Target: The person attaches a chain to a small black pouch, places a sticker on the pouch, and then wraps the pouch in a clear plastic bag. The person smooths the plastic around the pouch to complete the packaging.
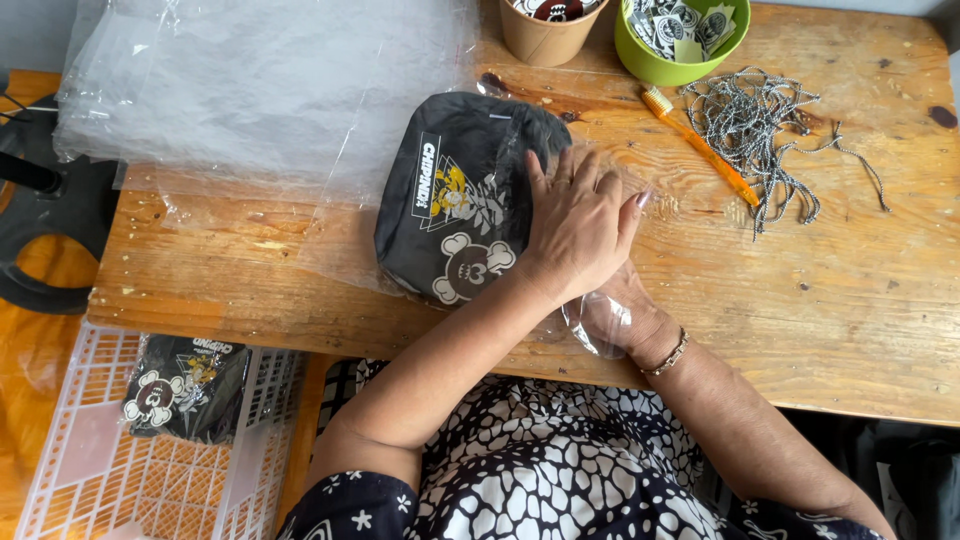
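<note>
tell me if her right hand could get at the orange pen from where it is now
Probably yes. The right hand lies under the left hand in clear plastic, but bare wood separates it from the orange pen; only the left hand on top hinders it.

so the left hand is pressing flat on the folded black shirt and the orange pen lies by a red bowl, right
Not quite: the head view shows the bowl is green, not red. The left hand does press flat on the folded black shirt, and the orange pen lies beside that bowl.

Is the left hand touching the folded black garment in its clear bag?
Touching. The head view shows the left hand lying flat, palm down, on the right end of the folded black garment, with no gap between them.
</note>
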